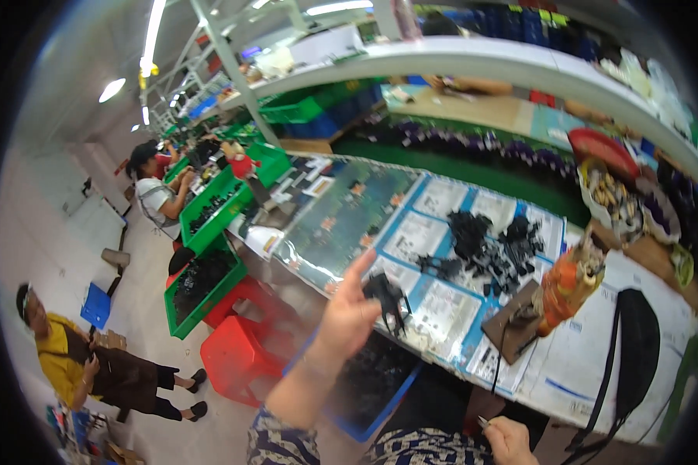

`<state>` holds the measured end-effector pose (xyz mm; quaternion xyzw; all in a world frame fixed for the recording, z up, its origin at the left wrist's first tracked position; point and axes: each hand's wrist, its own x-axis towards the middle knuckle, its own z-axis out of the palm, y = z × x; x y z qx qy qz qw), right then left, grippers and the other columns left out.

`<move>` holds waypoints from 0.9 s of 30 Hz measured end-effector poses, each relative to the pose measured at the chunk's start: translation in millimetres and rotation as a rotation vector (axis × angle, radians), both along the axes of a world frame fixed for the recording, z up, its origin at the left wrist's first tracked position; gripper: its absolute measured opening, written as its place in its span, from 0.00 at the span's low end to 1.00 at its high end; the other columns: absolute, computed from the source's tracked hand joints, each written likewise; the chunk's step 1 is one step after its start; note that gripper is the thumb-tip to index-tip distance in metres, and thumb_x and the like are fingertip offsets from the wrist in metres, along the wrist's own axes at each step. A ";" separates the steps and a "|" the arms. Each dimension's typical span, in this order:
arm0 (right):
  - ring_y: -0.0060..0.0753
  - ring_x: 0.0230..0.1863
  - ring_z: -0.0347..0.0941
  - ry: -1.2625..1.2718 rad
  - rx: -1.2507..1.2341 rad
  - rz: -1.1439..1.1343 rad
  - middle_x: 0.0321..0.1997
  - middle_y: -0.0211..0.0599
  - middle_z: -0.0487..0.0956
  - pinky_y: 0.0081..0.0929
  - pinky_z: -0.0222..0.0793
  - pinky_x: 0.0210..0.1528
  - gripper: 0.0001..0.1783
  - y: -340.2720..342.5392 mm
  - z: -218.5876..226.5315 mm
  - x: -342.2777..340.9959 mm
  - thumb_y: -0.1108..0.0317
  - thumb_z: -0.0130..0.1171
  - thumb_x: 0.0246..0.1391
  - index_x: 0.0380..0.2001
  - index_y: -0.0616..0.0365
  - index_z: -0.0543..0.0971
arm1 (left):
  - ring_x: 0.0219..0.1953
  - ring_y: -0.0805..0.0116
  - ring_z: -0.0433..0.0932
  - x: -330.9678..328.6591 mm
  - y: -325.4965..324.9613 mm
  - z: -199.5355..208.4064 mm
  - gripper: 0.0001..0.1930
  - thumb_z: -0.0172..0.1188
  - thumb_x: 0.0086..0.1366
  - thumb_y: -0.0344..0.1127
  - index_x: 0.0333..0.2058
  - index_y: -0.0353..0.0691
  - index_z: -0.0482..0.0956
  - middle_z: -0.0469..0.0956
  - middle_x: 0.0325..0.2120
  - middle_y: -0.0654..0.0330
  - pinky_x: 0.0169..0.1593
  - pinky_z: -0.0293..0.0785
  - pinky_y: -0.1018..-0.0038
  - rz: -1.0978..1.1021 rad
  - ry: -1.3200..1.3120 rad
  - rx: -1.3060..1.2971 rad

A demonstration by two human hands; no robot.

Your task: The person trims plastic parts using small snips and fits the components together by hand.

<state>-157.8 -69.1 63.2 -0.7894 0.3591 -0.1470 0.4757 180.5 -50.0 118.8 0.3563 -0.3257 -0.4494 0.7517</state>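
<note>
My left hand (347, 314) is raised over the front edge of the table, its index finger stretched out. The thumb and the other fingers are closed on a black plastic part (389, 301) with several thin prongs. Low in the view, close to my lap, my right hand (510, 442) is closed around a small tool (482, 422); only its light, metal-looking tip shows. A pile of similar black parts (473, 240) lies on the table beyond my left hand, over printed sheets (442, 314) edged in blue.
An orange-wrapped stand (566, 291) on a brown base rises at right, beside a black strap bag (636, 356). Left are green bins (236, 271) of black parts and a red stool (236, 356). A blue-rimmed bin (392, 407) sits below the table. One person (70, 356) stands; another (155, 186) sits working.
</note>
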 end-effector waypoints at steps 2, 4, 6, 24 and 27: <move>0.47 0.26 0.72 -0.025 -0.011 -0.017 0.25 0.46 0.74 0.33 0.66 0.30 0.09 4.9 1.5 2.9 0.65 0.49 0.55 0.31 0.59 0.75 | 0.40 0.58 0.75 41.3 -26.6 38.7 0.40 0.58 0.52 0.25 0.62 0.41 0.48 0.72 0.40 0.50 0.44 0.73 0.61 0.102 -0.111 -0.029; 0.47 0.26 0.72 -0.018 -0.040 0.007 0.24 0.47 0.74 0.33 0.66 0.30 0.10 8.7 2.6 3.6 0.65 0.48 0.55 0.31 0.59 0.75 | 0.39 0.59 0.75 79.1 -39.7 74.2 0.32 0.58 0.57 0.32 0.57 0.40 0.53 0.72 0.40 0.52 0.45 0.73 0.65 0.110 -0.175 -0.159; 0.47 0.25 0.72 -0.015 -0.009 0.002 0.24 0.47 0.74 0.33 0.66 0.29 0.10 10.7 3.9 6.5 0.65 0.48 0.55 0.31 0.59 0.75 | 0.37 0.62 0.76 94.8 -53.4 108.7 0.27 0.54 0.60 0.28 0.56 0.38 0.53 0.73 0.37 0.54 0.43 0.73 0.66 0.176 -0.157 -0.192; 0.43 0.22 0.72 -0.221 -0.259 0.111 0.20 0.39 0.74 0.31 0.65 0.22 0.07 -13.2 7.1 25.7 0.66 0.59 0.45 0.23 0.57 0.74 | 0.46 0.65 0.72 -115.2 67.4 -68.8 0.33 0.59 0.49 0.13 0.54 0.37 0.60 0.68 0.47 0.52 0.50 0.71 0.72 -0.145 -0.108 0.133; 0.41 0.21 0.72 -0.185 -0.310 0.125 0.20 0.37 0.74 0.30 0.65 0.21 0.09 -12.2 2.5 27.7 0.63 0.60 0.46 0.24 0.57 0.75 | 0.48 0.65 0.71 -135.4 67.9 -78.9 0.30 0.60 0.49 0.14 0.51 0.38 0.62 0.67 0.48 0.51 0.51 0.70 0.72 -0.177 -0.108 0.168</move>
